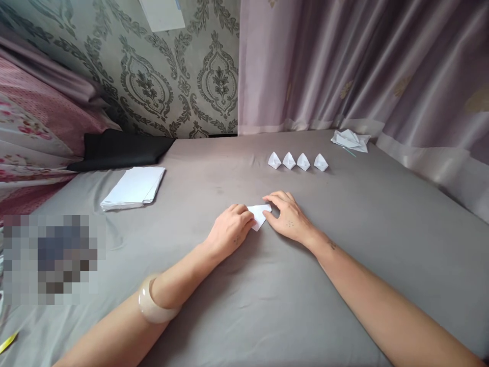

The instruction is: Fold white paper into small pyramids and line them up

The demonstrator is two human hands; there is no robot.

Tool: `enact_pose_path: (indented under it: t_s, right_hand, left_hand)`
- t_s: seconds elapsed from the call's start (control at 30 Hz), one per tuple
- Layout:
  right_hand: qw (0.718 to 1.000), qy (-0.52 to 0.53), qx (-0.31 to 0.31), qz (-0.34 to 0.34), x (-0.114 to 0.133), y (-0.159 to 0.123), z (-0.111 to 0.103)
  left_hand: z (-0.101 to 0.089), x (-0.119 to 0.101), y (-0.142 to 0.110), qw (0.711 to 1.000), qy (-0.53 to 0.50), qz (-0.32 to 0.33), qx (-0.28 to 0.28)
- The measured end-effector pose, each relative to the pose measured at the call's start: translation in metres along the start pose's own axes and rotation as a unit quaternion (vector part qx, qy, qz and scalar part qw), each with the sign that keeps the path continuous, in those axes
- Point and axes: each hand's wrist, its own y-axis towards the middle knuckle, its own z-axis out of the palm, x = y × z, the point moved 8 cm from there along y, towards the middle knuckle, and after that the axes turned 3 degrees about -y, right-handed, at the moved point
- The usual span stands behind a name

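A small folded piece of white paper [259, 217], roughly triangular with its point toward me, lies between my hands on the grey sheet. My left hand [233, 229] grips its left side, the fingers curled over the edge. At its right corner is my right hand [286, 216], thumb and fingers curved around that corner with a gap between them; the thumb tip meets the paper's edge. Beyond my hands, several folded paper boats [289, 161] stand in a row.
A stack of white paper [133, 187] lies at the left, near a black cloth [126, 149]. Crumpled white paper [350, 140] sits at the back right beside a thin greenish stick. Curtains [305, 66] and a patterned wall border the bed. A yellow object [7, 342] lies bottom left.
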Motion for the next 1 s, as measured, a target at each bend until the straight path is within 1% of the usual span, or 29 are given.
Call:
enact_pose_path:
  t_s: [0.1,0.2,0.37,0.53,0.67,0.87,1.0]
  right_hand:
    - [1.0,-0.003,-0.016,0.016,-0.004,0.0,-0.005]
    - [1.0,0.0,0.006,0.009,0.001,0.0,-0.003]
    - [0.998,-0.001,0.05,-0.025,0.012,0.0,0.003]
    - [0.997,-0.011,0.071,-0.023,0.011,0.003,0.007]
    - [0.997,-0.002,0.072,-0.02,0.012,0.004,0.006]
    - [0.998,0.025,0.057,-0.026,0.013,0.004,0.003]
    - [0.997,0.047,0.053,-0.026,0.013,0.007,0.004]
  left_hand:
    - [-0.005,0.017,0.001,0.998,-0.042,-0.041,-0.039]
    - [-0.007,0.026,0.005,0.996,-0.058,-0.058,-0.041]
    - [-0.006,0.027,0.008,0.994,-0.078,-0.078,-0.02]
    - [-0.004,0.03,0.01,0.991,-0.09,-0.095,-0.01]
    - [-0.003,0.031,0.01,0.991,-0.093,-0.093,-0.002]
    - [-0.004,0.03,0.012,0.992,-0.094,-0.084,-0.002]
    - [-0.005,0.028,0.014,0.991,-0.103,-0.089,0.013]
